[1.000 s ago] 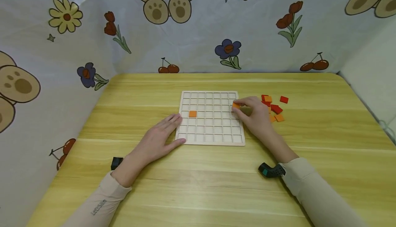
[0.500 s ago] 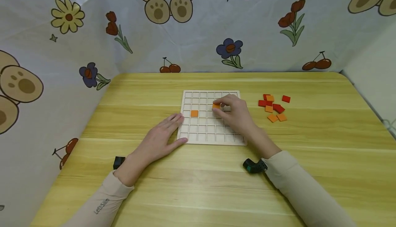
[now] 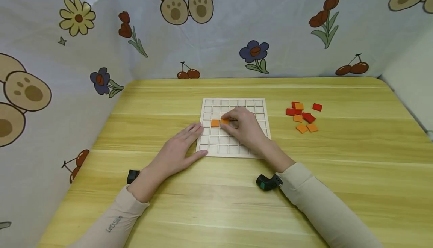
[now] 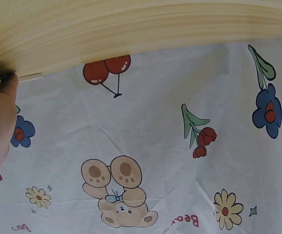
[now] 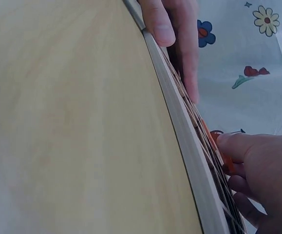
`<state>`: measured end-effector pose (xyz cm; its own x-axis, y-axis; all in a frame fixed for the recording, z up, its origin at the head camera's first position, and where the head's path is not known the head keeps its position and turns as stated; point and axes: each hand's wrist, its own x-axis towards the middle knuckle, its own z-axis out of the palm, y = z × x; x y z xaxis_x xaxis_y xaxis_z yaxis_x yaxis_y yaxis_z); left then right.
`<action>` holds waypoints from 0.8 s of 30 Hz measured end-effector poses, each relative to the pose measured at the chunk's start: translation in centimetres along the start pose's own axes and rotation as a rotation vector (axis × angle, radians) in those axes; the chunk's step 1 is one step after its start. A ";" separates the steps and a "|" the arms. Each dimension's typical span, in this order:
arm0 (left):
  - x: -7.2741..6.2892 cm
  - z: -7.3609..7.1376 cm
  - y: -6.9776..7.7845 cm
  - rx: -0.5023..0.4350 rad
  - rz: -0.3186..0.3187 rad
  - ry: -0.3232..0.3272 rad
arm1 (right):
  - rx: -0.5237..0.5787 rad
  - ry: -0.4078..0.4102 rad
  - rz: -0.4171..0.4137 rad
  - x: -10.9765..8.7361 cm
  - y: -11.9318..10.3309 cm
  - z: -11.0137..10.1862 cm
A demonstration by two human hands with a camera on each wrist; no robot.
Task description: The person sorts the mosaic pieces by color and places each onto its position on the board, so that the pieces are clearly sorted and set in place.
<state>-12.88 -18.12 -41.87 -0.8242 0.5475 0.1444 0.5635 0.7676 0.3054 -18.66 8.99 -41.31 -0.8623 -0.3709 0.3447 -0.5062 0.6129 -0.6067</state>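
A pale wooden grid board [image 3: 213, 150] lies on the table, its cells bounded by thin raised lines. One orange square tile [image 3: 215, 123] sits in a cell near the board's left side. My right hand [image 3: 248, 128] pinches a second orange tile [image 3: 224, 121] between thumb and fingers, just right of the first one. In the right wrist view that pinched tile [image 5: 228, 163] stands tilted against the board. My left hand [image 3: 176, 151] rests at the board's left edge with fingers extended, its thumb on the near left corner.
Several loose red tiles [image 3: 317, 107] and orange tiles [image 3: 312, 127] lie scattered on the wooden table [image 3: 209, 203] to the right of the board. A printed cloth [image 3: 216, 41] hangs behind the table's far edge.
My right hand has carried the pinched orange tile leftward across the board, from its right edge to beside the first orange tile. The left hand has stayed at the board's left edge.
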 end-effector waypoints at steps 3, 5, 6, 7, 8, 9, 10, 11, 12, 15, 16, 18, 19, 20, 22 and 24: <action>0.1 -0.2 0.0 0.007 -0.002 -0.002 | -0.016 0.000 -0.019 0.0 0.2 0.1; 0.1 -0.3 0.0 0.009 -0.004 -0.004 | -0.025 0.001 -0.031 0.1 0.2 0.2; 0.2 -0.3 0.0 0.010 -0.005 -0.006 | -0.029 0.001 -0.036 0.1 0.3 0.2; 0.1 -0.4 0.0 0.010 -0.006 -0.007 | -0.033 0.002 -0.038 0.1 0.3 0.3; 0.1 -0.4 0.0 0.010 -0.006 -0.008 | -0.036 0.004 -0.041 0.1 0.3 0.3; 0.1 -0.4 -0.1 0.010 -0.006 -0.008 | -0.037 0.007 -0.042 0.1 0.3 0.4; 0.1 -0.4 -0.1 0.011 -0.005 -0.007 | -0.039 0.011 -0.042 0.0 0.3 0.4; 0.1 -0.3 -0.1 0.012 -0.003 -0.006 | -0.038 0.016 -0.042 0.0 0.3 0.5; 0.1 -0.3 0.0 0.011 -0.003 -0.006 | -0.036 0.020 -0.040 0.0 0.3 0.5; 0.0 -0.2 0.0 0.006 -0.001 -0.002 | -0.027 0.030 -0.029 -0.2 0.4 0.5; 0.0 -0.1 0.1 0.005 -0.001 -0.001 | -0.023 0.033 -0.028 -0.3 0.4 0.6; -0.1 -0.1 0.1 0.000 -0.001 0.000 | -0.015 0.040 -0.027 -0.4 0.5 0.6; -0.1 0.0 0.2 -0.001 -0.001 0.000 | -0.011 0.043 -0.031 -0.4 0.6 0.7; -0.1 0.0 0.2 -0.002 0.000 0.002 | -0.008 0.047 -0.034 -0.4 0.6 0.7; -0.1 0.0 0.2 0.003 0.002 0.003 | -0.001 0.054 -0.040 -0.4 0.7 0.8; -0.1 -0.1 0.2 0.004 0.001 0.003 | 0.005 0.059 -0.043 -0.4 0.8 0.8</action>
<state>-12.69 -18.00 -41.76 -0.8241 0.5469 0.1475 0.5641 0.7687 0.3015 -18.66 9.07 -42.48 -0.8392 -0.3553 0.4118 -0.5428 0.5940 -0.5937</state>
